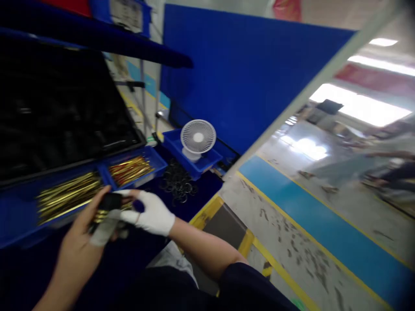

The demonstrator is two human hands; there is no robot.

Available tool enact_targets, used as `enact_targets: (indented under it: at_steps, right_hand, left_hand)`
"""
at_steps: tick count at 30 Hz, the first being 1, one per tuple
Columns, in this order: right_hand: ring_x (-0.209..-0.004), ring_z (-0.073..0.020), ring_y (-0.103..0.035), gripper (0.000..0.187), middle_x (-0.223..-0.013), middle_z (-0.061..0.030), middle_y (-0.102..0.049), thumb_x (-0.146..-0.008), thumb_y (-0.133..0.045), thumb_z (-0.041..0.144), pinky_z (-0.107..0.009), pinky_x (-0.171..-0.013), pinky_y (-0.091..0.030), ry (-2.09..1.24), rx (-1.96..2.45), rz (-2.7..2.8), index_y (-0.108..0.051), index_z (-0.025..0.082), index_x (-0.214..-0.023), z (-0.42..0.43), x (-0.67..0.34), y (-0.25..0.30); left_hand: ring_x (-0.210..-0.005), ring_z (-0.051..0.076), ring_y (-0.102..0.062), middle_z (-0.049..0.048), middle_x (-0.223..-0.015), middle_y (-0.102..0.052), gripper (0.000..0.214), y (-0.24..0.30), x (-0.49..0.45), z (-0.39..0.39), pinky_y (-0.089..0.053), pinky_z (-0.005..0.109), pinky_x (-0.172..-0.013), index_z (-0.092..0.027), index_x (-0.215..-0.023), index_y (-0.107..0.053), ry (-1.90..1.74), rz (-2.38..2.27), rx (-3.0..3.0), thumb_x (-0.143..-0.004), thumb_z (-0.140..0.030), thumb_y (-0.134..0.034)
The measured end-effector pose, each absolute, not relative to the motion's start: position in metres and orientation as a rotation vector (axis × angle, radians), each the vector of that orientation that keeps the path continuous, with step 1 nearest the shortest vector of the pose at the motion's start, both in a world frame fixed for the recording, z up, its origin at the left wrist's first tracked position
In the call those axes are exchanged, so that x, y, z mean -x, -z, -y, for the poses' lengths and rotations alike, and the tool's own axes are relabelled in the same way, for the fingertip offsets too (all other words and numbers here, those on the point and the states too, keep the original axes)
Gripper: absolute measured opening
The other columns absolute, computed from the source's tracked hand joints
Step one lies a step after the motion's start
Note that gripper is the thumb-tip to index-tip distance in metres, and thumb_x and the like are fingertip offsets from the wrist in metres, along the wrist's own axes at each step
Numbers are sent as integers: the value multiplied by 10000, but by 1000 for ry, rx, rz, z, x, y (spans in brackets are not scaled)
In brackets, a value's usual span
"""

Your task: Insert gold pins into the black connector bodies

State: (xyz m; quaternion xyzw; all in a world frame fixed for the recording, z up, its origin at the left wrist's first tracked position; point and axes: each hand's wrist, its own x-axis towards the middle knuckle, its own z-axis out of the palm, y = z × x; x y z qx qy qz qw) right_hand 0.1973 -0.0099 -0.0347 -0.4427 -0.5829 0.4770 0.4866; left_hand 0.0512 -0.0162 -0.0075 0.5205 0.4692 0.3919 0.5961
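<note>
The left hand (pixel 78 246) is bare and is holding a small black part (pixel 110 201) together with a short bundle of brass-coloured rods (pixel 101 216), its fingers curled narrowly around them, while a grey fabric wrap (pixel 103 229) is hanging across the grip. The right hand (pixel 152 214), in a white glove, is extending narrowly toward the left hand, with its fingertips pressing against the black part; how firmly it is gripping cannot be determined. Just beyond both hands, a blue divided tray (pixel 136 172) is holding further brass-coloured rods (pixel 68 196) in its larger compartment and red-and-brass rods (pixel 129 169) in its smaller one. A loose pile of black rings (pixel 178 183) is lying on a dark blue work surface (pixel 194 190) beside the tray. A white desk fan (pixel 197 138) is standing in a blue bin (pixel 191 162), in front of a blue partition panel (pixel 246 73). An open black case (pixel 65 108) is lying behind the tray. To the right, a blurred person (pixel 382 162) is standing on a floor marked with yellow-edged blue lanes (pixel 311 211).
</note>
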Motion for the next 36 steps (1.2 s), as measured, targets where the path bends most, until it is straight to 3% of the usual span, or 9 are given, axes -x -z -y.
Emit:
enact_targets:
  at_steps: [3, 6, 11, 16, 21, 24, 26, 29, 36]
  right_hand:
    - [-1076, -240, -691, 487, -1169, -51, -726, -839, -753, 447, -403, -998, -535, -1111, 1106, 1387, -648, 233, -1264, 15, -199, 38]
    - [-824, -206, -693, 551, -1048, -68, -720, -831, -752, 458, -327, -725, -589, -1180, 1190, 1373, -623, 218, -1311, 15, -199, 50]
    - [-508, -92, -501, 621, -984, -58, -697, -806, -764, 461, -230, -449, -446, -1305, 1210, 1287, -590, 240, -1360, 19, -197, 59]
    - [-453, -61, -452, 622, -949, -40, -684, -787, -776, 452, -209, -405, -407, -1442, 1154, 1208, -588, 245, -1342, 22, -195, 56]
    - [-448, -50, -448, 621, -1000, -54, -705, -709, -835, 443, -200, -394, -400, -1422, 1160, 1186, -638, 233, -1260, 22, -199, 61]
    - [-519, -102, -561, 598, -947, -43, -720, -719, -831, 438, -248, -496, -509, -1415, 1148, 1220, -647, 220, -1245, 21, -200, 59]
    - [-792, -199, -696, 595, -1042, -66, -732, -706, -846, 412, -354, -766, -594, -1352, 1099, 1296, -656, 208, -1231, 20, -197, 55]
    - [-1160, -286, -653, 604, -1226, -92, -707, -709, -845, 384, -452, -1075, -478, -1253, 1048, 1380, -649, 210, -1254, 22, -190, 46]
    - [-1106, -281, -686, 616, -1219, -101, -718, -697, -833, 445, -422, -1038, -516, -1090, 1168, 1328, -658, 192, -1230, 25, -171, 42]
  left_hand:
    - [-1378, 301, -493, 12, -1492, -558, 665, 9, -19, 17, -361, 361, -1178, -291, -1436, -572, -1057, -1167, -1534, -810, -347, -789]
    - [-1399, 300, -481, 66, -1511, -539, 655, 16, -20, 14, -368, 392, -1175, -251, -1493, -501, -1030, -1064, -1732, -886, -383, -708]
    - [-1382, 274, -503, 58, -1519, -526, 615, 16, -22, 15, -386, 379, -1168, -292, -1528, -443, -1015, -951, -1724, -948, -347, -642]
    - [-788, 189, -721, 130, -1429, -569, 675, 13, -24, 22, -601, 274, -595, -298, -1555, -378, -904, -800, -1341, -943, -413, -638]
    - [-782, 163, -694, 134, -1589, -376, 786, 5, -20, 22, -628, 325, -664, -378, -1586, -262, -755, -705, -1241, -921, -368, -681]
    - [-952, 249, -709, 133, -1588, -398, 815, 4, -13, 19, -627, 413, -802, -375, -1603, -206, -683, -724, -1385, -928, -281, -653]
    - [-1219, 314, -620, 101, -1598, -402, 798, 7, -11, 19, -531, 489, -1030, -349, -1597, -252, -695, -803, -1617, -909, -166, -614]
    - [-1462, 286, -391, 46, -1615, -389, 848, 12, -13, 19, -281, 499, -1236, -338, -1588, -286, -732, -927, -1893, -841, -23, -535]
    - [-1474, 294, -376, 38, -1615, -392, 780, 19, -4, 24, -260, 504, -1243, -321, -1581, -302, -744, -983, -1855, -866, -135, -551]
